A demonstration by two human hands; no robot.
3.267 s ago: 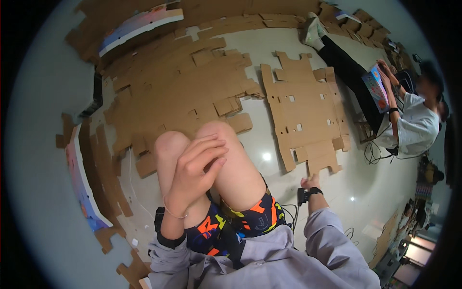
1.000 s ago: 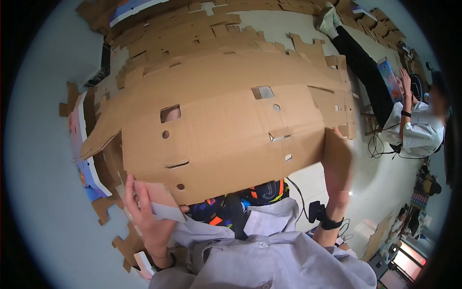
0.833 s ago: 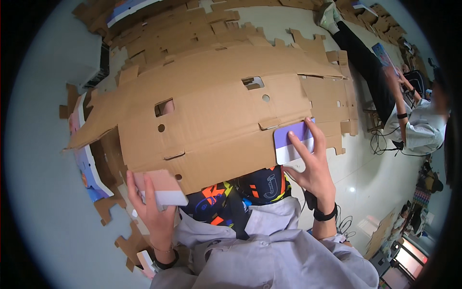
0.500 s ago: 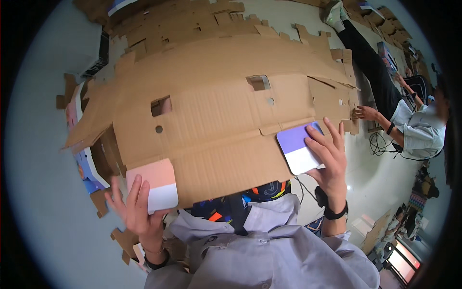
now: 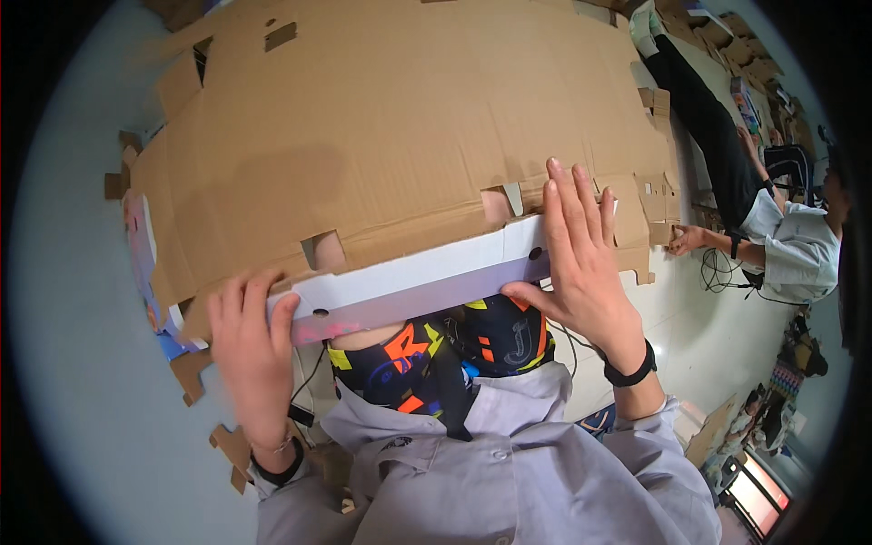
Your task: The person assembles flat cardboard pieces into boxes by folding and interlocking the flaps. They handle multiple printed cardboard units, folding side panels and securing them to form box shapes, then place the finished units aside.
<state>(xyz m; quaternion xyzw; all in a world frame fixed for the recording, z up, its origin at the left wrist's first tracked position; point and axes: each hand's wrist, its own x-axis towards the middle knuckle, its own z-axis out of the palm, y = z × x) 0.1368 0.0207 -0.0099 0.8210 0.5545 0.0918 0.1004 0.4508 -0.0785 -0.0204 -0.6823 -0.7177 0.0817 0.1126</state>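
Note:
A large brown cardboard sheet (image 5: 381, 118) with cut-outs lies in front of me and over my lap. Its near edge is bent, so a white and lilac printed strip (image 5: 409, 282) with small round holes faces me. At the strip's left end, my left hand (image 5: 250, 341) is closed on the cardboard, fingers over the top edge and thumb against the printed face. My right hand (image 5: 586, 254) lies at the right end with its fingers stretched out and its thumb spread along the strip.
Another person (image 5: 788, 232) sits at the right, one leg (image 5: 699, 109) stretched past the sheet's far right side. Black cables (image 5: 718, 272) lie on the floor near that person. Printed cardboard (image 5: 141, 245) shows beyond the sheet's left edge, with brown scraps (image 5: 188, 377) below it.
The near flap has bent down, so its printed outer face shows and its pink and purple end tabs are out of sight. My hands have shifted to the strip's ends.

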